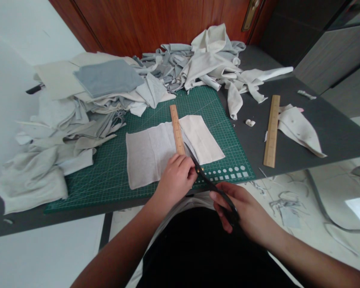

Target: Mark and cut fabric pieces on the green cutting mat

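Note:
My right hand [240,208] grips black-handled scissors [208,181], fingers in the handle loops. Their blades reach up into the cloth just right of a short wooden ruler [177,130]. My left hand [177,176] is closed at the ruler's near end, pressing down at the cloth's front edge; its fingertips are partly hidden. Under the ruler lies a pale grey piece of cloth [147,154] with a seam line. To the right of the blades, a cream piece of cloth [202,138] lies flat, split from the grey one by a gap along the ruler.
The green cutting mat [102,180] covers the middle of the dark table [300,140]. Heaped grey and cream fabric scraps [180,64] line its back and left. On the right lie a second wooden ruler [271,132] and a cloth scrap [300,128]. Offcuts [288,208] litter the floor.

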`<state>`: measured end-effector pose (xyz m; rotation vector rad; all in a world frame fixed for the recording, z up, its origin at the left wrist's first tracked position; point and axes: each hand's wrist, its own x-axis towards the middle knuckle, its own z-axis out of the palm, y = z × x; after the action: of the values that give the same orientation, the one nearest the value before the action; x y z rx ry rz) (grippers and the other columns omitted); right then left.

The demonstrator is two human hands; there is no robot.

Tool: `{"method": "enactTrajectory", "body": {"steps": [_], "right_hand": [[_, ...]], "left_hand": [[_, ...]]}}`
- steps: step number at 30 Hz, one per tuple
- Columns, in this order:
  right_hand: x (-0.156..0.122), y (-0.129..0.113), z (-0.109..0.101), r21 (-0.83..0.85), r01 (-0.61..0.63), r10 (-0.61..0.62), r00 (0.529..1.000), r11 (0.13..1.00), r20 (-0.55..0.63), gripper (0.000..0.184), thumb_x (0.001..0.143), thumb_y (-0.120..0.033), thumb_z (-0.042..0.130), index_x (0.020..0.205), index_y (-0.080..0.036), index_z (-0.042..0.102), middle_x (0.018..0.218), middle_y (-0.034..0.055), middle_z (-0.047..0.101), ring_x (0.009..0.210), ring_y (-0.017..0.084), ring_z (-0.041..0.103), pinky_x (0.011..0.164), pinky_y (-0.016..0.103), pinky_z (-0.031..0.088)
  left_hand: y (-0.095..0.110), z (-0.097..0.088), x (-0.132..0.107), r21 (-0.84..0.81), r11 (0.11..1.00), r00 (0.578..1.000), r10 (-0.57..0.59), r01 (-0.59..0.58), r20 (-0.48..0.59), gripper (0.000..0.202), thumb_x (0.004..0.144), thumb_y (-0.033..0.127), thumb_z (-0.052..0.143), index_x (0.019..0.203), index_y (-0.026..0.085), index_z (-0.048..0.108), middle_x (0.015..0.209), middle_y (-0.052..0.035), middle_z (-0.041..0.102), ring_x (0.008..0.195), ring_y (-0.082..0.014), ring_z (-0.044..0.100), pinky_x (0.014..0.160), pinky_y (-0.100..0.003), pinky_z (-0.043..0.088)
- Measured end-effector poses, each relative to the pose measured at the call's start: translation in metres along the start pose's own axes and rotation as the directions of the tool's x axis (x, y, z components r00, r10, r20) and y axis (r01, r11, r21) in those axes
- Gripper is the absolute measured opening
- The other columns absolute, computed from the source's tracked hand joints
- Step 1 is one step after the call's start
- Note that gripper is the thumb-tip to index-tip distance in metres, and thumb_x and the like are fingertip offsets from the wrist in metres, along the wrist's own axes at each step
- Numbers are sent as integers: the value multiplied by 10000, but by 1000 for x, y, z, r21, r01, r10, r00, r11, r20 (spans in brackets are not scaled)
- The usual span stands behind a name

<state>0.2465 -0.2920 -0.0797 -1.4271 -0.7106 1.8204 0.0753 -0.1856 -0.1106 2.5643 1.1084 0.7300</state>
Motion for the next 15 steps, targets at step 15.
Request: {"method": "enactTrajectory", "body": {"steps": [15], "right_hand": [[11,-3,6,-15,28,-28,1000,1000,-8,604,689,-736,766,807,-199,517,595,-62,561,387,90,513,387,226,412]], "left_hand": [[-2,0,0,-60,997,999,-46,46,3,219,813,34,614,801,228,512,776,2,584,819,-205,561,751,-343,482]]}}
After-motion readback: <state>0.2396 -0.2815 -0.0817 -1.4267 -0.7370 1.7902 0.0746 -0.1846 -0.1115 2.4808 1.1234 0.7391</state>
